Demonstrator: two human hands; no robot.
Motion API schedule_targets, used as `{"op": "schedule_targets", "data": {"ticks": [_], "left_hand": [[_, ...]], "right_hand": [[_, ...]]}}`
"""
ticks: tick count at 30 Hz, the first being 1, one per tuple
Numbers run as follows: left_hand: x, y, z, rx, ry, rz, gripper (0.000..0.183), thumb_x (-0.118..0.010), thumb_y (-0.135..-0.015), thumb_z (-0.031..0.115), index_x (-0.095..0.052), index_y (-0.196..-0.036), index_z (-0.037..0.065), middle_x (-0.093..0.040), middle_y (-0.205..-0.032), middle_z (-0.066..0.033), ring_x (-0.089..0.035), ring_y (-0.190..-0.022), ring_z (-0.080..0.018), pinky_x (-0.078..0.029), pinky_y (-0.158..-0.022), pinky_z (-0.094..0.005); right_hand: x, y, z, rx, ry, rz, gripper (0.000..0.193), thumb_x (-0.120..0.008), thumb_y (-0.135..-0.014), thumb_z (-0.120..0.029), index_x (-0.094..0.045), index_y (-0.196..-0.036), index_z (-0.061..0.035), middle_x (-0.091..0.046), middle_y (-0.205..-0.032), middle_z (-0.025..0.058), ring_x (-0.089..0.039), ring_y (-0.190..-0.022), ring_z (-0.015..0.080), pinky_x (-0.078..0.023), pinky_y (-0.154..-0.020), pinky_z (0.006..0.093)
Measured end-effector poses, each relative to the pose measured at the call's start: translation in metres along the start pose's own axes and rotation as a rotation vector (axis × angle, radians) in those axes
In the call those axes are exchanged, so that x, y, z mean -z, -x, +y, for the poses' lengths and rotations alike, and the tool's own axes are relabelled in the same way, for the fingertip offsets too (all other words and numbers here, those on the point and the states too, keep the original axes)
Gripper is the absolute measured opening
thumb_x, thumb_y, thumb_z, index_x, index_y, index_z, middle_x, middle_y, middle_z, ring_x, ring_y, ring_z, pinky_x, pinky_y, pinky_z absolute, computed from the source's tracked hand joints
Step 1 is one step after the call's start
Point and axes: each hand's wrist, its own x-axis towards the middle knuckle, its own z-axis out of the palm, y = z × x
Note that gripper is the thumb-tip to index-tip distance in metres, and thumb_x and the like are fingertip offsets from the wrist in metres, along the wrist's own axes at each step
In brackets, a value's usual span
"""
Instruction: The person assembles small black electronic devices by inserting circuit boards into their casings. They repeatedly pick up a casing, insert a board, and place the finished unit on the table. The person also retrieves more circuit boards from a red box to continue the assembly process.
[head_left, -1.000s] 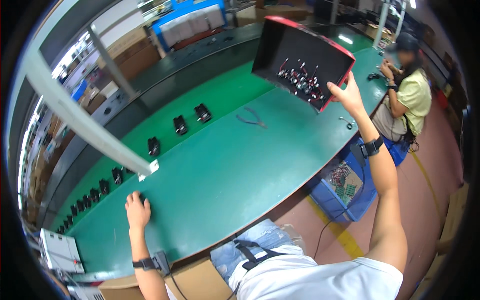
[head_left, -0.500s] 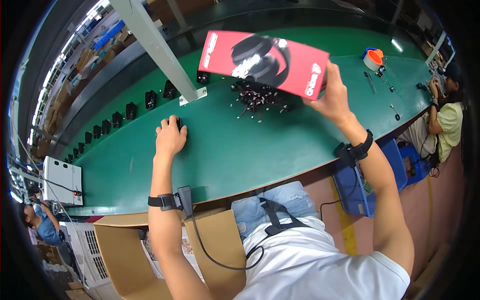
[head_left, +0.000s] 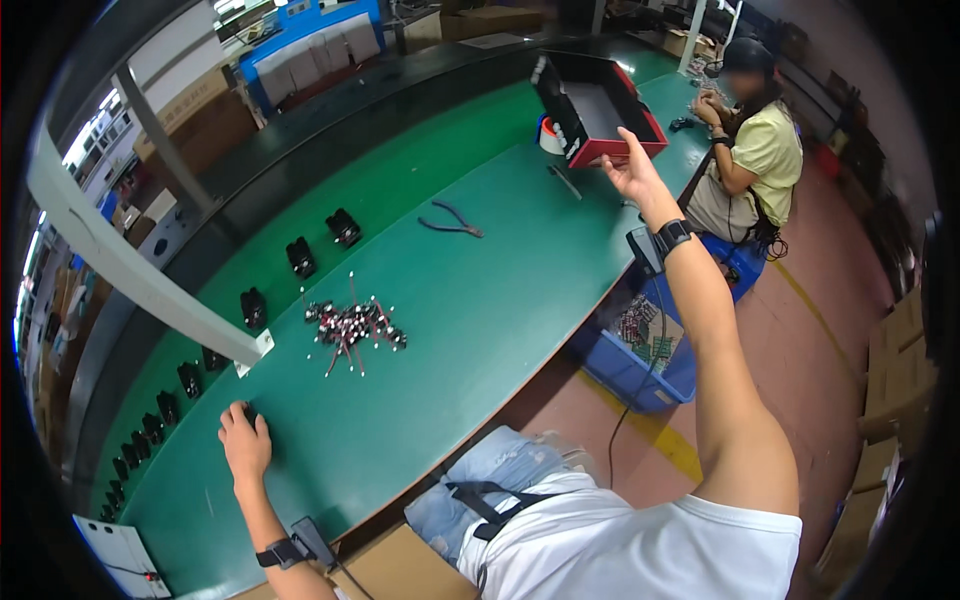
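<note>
1. Our L hand is on the bench, fingers curled by a small blk part; can't tell if gripped.
2. Cable pile lies fwd & R of those fingers, L hand nearer; long axis approx. side-to-side.
3. Our R hand clamps the open box by its near wall, well R of pile.

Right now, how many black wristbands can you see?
3: the left wrist's band, below the left hand; the right wrist's band, below the right hand holding the red box; and the third band on the seated co-worker. Another may be hidden on their other wrist.
</note>
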Motion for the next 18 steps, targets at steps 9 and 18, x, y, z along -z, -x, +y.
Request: {"op": "schedule_targets", "data": {"ticks": [9,18], "left_hand": [[-0.006,-0.002,-0.016,-0.063,-0.034,0.068,0.036,-0.059,-0.088,0.012,-0.049,-0.122,0.005,-0.051,-0.125,-0.0204,-0.050,-0.109,-0.0434,-0.042,-0.096,-0.0510],[-0.008,-0.003,-0.006,-0.064,-0.006,0.101,0.035,-0.058,-0.088,0.010,-0.050,-0.121,0.002,-0.051,-0.123,-0.0210,-0.049,-0.109,-0.0426,-0.040,-0.097,-0.0494]], "right_hand": [[0.041,-0.079,-0.080,0.029,0.080,0.120,0.055,-0.080,-0.080,-0.044,-0.059,-0.105,0.0002,-0.063,-0.105,0.0187,-0.068,-0.088,0.0300,-0.065,-0.068,0.0346],[0.071,-0.135,-0.056,0.423,0.455,0.822,0.041,-0.056,-0.085,-0.007,-0.048,-0.119,0.0128,-0.061,-0.114,0.0278,-0.065,-0.099,0.0385,-0.056,-0.090,0.0446]]}}
